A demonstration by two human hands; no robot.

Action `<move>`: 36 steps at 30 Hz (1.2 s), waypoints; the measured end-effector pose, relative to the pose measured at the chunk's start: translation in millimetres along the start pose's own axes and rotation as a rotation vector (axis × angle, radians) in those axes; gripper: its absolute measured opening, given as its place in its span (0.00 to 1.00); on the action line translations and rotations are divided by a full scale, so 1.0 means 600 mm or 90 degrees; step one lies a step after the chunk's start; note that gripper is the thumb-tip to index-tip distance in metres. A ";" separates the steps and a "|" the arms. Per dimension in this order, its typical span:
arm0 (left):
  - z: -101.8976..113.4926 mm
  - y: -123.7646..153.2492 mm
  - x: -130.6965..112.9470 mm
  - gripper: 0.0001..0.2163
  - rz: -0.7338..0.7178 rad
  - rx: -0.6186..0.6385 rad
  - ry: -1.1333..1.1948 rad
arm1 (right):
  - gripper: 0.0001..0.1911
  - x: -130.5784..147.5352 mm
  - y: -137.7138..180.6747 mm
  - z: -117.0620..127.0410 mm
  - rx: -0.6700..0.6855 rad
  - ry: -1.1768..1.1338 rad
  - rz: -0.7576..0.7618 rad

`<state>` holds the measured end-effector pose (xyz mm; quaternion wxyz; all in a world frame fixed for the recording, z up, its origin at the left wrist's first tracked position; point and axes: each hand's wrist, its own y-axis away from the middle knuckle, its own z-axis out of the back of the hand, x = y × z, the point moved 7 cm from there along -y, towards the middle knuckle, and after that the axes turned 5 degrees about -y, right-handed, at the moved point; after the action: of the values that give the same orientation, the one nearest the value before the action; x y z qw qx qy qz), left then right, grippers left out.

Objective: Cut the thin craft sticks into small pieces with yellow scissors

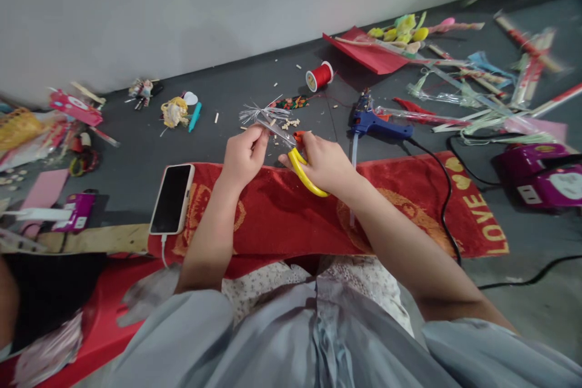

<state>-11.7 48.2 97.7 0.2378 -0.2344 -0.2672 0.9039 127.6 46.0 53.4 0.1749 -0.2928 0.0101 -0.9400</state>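
**Right hand (325, 163) gripping yellow-handled scissors (300, 168), left hand (245, 154) pinching beside the blades**

The right hand is curling around the scissors over the edge of a red towel (291, 212), its fingers hiding part of the handle. An orange-red scrap (299, 136) is showing at its fingertips; what it is cannot be made out. The left hand is pressing thumb and fingers together, almost closed, at the far end of the blades. Silver strands (254, 113) are fanning out just beyond; whether the left hand is holding them cannot be told. The blades are crossing in front of the strands, blurring their tips. Small pale pieces (291, 124) are lying close by, partly covered. Behind, a patterned strip (295, 102) is lying half behind the strands. At the left edge, another person's arm (6, 303) is being cut off by the frame, its hand out of view.
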 end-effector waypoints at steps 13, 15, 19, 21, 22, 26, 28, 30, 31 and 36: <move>-0.003 -0.001 0.004 0.14 0.012 0.023 0.029 | 0.35 -0.003 0.001 -0.005 0.055 0.012 -0.065; -0.005 -0.001 0.005 0.13 0.012 0.023 0.021 | 0.36 -0.002 0.001 -0.005 0.060 0.016 -0.071; -0.005 0.000 0.007 0.12 0.004 0.019 0.012 | 0.35 -0.004 0.001 -0.012 0.068 0.007 -0.084; -0.005 0.000 0.009 0.12 0.004 0.027 0.013 | 0.35 -0.003 0.001 -0.013 0.052 0.002 -0.078; -0.004 0.000 0.010 0.12 0.007 0.033 0.017 | 0.34 -0.002 0.001 -0.013 0.041 0.001 -0.070; -0.004 0.000 0.016 0.14 0.035 0.067 0.052 | 0.33 -0.001 0.002 -0.015 0.027 -0.001 -0.045; -0.006 0.001 0.017 0.15 0.050 0.082 0.063 | 0.34 -0.001 0.003 -0.016 0.027 -0.007 -0.038; -0.007 0.001 0.018 0.15 0.057 0.084 0.069 | 0.34 -0.001 0.003 -0.015 0.023 -0.018 -0.026; -0.007 0.002 0.018 0.15 0.059 0.083 0.072 | 0.34 -0.001 0.003 -0.015 0.020 -0.024 -0.019; -0.009 0.001 0.016 0.18 0.061 0.088 0.100 | 0.36 0.001 0.004 -0.014 0.019 -0.048 0.010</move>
<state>-16.3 55.0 90.6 0.2303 -0.2997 -0.1738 0.9094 123.0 43.0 46.7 0.1866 -0.3251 -0.0085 -0.9270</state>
